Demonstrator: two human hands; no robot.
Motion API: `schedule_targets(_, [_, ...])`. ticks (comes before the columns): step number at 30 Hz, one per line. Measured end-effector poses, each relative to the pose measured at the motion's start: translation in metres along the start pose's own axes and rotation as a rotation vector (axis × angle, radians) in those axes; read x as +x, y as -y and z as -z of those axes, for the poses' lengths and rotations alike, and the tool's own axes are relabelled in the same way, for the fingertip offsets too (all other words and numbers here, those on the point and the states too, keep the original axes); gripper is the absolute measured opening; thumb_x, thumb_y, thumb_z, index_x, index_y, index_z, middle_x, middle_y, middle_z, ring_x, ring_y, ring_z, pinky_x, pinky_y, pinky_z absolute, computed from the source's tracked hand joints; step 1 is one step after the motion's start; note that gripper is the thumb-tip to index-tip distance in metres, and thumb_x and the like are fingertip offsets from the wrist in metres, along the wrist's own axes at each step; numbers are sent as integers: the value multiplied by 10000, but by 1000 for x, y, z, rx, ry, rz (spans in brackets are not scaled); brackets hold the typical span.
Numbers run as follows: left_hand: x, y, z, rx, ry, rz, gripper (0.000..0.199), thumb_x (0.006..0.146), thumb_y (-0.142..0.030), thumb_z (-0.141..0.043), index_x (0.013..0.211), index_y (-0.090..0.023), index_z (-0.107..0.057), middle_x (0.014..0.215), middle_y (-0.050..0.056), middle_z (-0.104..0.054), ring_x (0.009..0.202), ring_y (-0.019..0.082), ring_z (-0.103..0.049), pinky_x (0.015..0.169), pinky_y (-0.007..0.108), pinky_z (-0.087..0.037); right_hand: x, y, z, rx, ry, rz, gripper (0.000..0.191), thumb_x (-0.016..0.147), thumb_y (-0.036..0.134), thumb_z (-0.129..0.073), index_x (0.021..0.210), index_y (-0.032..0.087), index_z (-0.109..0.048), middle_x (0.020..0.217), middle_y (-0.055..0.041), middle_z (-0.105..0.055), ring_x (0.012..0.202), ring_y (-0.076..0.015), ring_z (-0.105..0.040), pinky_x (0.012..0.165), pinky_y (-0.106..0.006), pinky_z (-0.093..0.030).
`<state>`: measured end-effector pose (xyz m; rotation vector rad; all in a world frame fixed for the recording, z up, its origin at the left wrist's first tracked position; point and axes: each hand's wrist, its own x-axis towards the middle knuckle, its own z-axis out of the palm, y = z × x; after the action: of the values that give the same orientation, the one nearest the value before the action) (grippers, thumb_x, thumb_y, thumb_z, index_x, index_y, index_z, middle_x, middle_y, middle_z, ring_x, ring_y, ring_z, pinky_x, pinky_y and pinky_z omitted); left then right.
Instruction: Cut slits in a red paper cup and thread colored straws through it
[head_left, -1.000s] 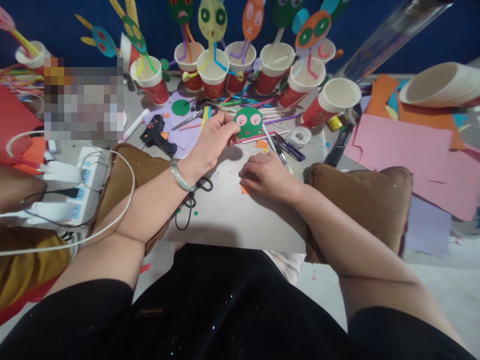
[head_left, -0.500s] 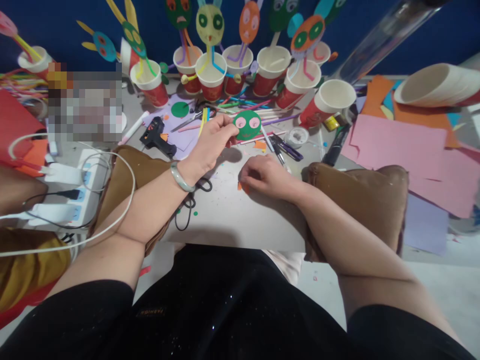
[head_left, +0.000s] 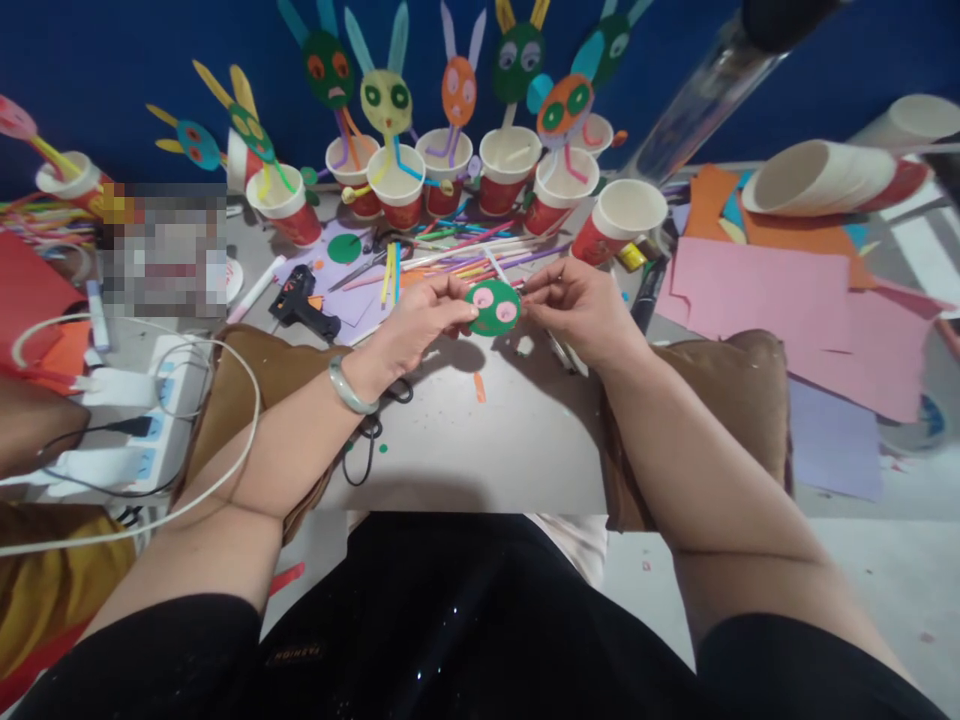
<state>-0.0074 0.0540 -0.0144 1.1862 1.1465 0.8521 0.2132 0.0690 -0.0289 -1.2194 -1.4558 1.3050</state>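
A green oval paper face (head_left: 493, 322) with two pink eyes is held above the table. My left hand (head_left: 431, 318) pinches its left edge between thumb and fingers. At its right edge, the closed fingertips of my right hand (head_left: 581, 308) meet the paper. Below the face lies an orange paper strip (head_left: 480, 388) on the table. A black glue gun (head_left: 304, 303) rests left of my left hand, close to scissors (head_left: 364, 264) on purple paper. Behind my hands is a pile of coloured sticks (head_left: 465, 250). Tools under my right hand are mostly hidden.
Red and white paper cups (head_left: 405, 195) with paper-animal faces line the back. A brown cushion (head_left: 720, 400) lies under each forearm. Pink paper sheets (head_left: 757, 300) spread at right. A power strip (head_left: 169, 385) with white cables lies at left, near another person's arm (head_left: 37, 430).
My right hand has risen from the tabletop to the right edge of the green face, leaving the orange strip behind. The face sits lower in view, still in my left hand.
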Motion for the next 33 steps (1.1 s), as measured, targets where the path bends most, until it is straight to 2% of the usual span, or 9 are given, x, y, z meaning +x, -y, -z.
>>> schedule_targets(4, [-4, 3, -3, -41, 110, 35, 163, 735, -209, -726, 753, -186, -566, 687, -31, -620, 624, 76, -568, 601, 222, -469, -1, 2, 0, -2, -44, 19, 437, 626, 331, -908, 942, 258, -616, 726, 26, -707, 678, -171, -682, 617, -302, -563])
schedule_targets(9, [-7, 7, -3, 1, 201, 24, 192, 743, -250, -794, 753, -168, -621, 683, -23, -647, 593, 70, -555, 578, 221, -438, -4, 6, 0, 15, -64, 46, 360, 679, 322, -875, 959, 246, -663, 747, 11, -704, 721, -184, -706, 658, -318, -587])
schedule_targets(14, [-10, 6, -7, 29, 203, 69, 150, 759, -218, -792, 821, -154, -672, 663, -28, -645, 577, 69, -555, 579, 220, -444, -5, 8, 1, 30, -45, 21, 361, 689, 328, -890, 987, 250, -702, 747, 8, -716, 724, -203, -727, 670, -344, -612])
schedule_targets(16, [-11, 6, -10, 35, 203, 84, 150, 771, -210, -790, 864, -151, -688, 682, -18, -663, 593, 80, -580, 593, 228, -455, -4, 7, 2, 54, -3, 1, 386, 682, 329, -908, 998, 242, -704, 740, 4, -723, 702, -201, -729, 664, -345, -614])
schedule_targets(19, [-11, 8, -13, 46, 183, 72, 142, 784, -217, -795, 812, -149, -674, 721, 2, -692, 626, 92, -610, 617, 239, -469, -4, 6, 3, 61, 79, -32, 447, 655, 330, -946, 1018, 227, -707, 723, -6, -728, 674, -205, -731, 636, -340, -606])
schedule_targets(26, [-10, 10, -15, 93, 191, 56, 339, 726, -370, -897, 709, -166, -626, 581, -40, -600, 509, 62, -482, 491, 219, -348, -3, 10, 3, 36, 177, -123, 458, 625, 245, -943, 1021, 243, -712, 679, 17, -728, 596, -189, -705, 553, -309, -565])
schedule_targets(33, [-13, 10, -17, 46, 197, 95, 365, 751, -374, -899, 737, -176, -593, 590, -25, -644, 502, 80, -581, 456, 202, -401, -5, 13, 4, 66, 222, -154, 468, 619, 197, -927, 1035, 237, -716, 668, 27, -724, 556, -168, -677, 540, -300, -550])
